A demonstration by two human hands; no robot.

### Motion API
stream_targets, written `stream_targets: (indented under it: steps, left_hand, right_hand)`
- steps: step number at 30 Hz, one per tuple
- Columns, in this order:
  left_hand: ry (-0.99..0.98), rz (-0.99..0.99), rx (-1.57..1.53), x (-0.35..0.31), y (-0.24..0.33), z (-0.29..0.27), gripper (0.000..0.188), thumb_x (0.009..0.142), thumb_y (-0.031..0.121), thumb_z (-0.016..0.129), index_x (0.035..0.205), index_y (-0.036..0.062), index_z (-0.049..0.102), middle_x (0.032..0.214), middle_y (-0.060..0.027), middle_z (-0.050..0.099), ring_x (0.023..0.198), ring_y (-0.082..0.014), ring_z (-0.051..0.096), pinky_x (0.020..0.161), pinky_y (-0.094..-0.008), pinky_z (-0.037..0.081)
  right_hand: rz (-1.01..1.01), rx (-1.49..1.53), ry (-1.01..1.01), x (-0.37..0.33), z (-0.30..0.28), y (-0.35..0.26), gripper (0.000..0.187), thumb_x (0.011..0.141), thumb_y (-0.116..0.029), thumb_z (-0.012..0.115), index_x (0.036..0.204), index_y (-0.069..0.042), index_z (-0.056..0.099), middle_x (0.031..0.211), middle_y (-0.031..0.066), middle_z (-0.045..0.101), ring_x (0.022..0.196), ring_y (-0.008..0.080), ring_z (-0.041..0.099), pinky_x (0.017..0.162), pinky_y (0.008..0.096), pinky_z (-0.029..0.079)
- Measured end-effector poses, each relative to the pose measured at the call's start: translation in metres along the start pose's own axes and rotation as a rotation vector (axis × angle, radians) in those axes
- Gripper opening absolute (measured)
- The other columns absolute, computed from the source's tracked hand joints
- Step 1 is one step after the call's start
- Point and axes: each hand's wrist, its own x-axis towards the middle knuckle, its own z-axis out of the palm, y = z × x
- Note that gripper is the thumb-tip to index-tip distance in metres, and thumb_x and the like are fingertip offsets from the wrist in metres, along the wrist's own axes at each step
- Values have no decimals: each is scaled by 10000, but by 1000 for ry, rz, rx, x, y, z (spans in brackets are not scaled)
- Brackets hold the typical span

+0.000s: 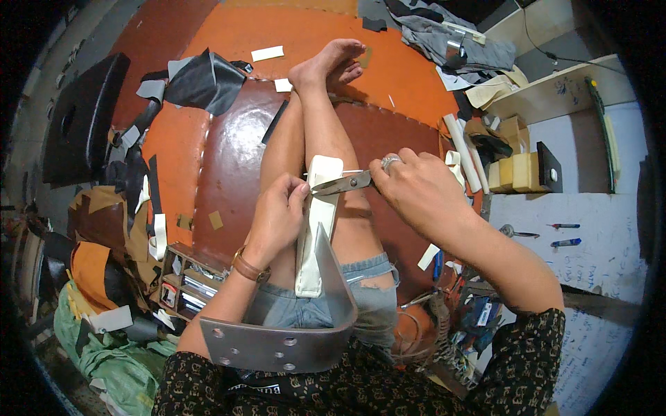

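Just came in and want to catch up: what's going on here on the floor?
A person sits on the floor with legs stretched out, cutting a cream strip of material that lies along the thigh. The left hand pinches the strip near its top end, while the right hand works a pair of scissors across it. A grey curved strap with holes rests over the lap. Leather scraps lie around.

Two hands, the left hand (276, 216) and the right hand (416, 191), work one pair of scissors (345, 183) on one cream strip (317, 225); two pens (565, 234) lie on one white board (596, 229), beside one grey leather piece (277, 343).
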Motion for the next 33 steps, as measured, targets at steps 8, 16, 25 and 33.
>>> stream_targets:
  steps: [8,16,25,33]
  left_hand:
    - [-54,-48,-61,3,-8,0,223,1097,166,607,1025,-35,671,822,-31,679,757,-85,613,681,-290,519]
    - [-107,-100,-103,11,-9,-1,223,1102,161,590,1020,-32,665,819,-14,668,733,-75,597,651,-266,500]
    - [-82,-147,-68,11,12,-5,247,1057,149,636,1000,-84,694,834,-185,734,772,-215,688,732,-395,536]
    - [-80,-161,-112,11,14,-4,250,1055,162,648,993,-75,697,829,-170,733,760,-201,682,720,-380,533]
  right_hand:
    - [-157,-164,70,17,-10,6,145,895,-206,680,902,-78,748,849,53,725,866,225,717,704,341,581]
    - [-267,-235,101,28,-3,21,162,936,-243,647,909,-119,749,794,20,714,836,209,710,647,342,564]
    - [-277,-186,98,37,2,29,140,926,-204,650,877,-102,733,769,51,724,809,218,746,642,353,606]
    - [-269,-151,99,35,7,30,143,919,-193,654,869,-78,723,703,62,712,744,239,763,591,360,615]
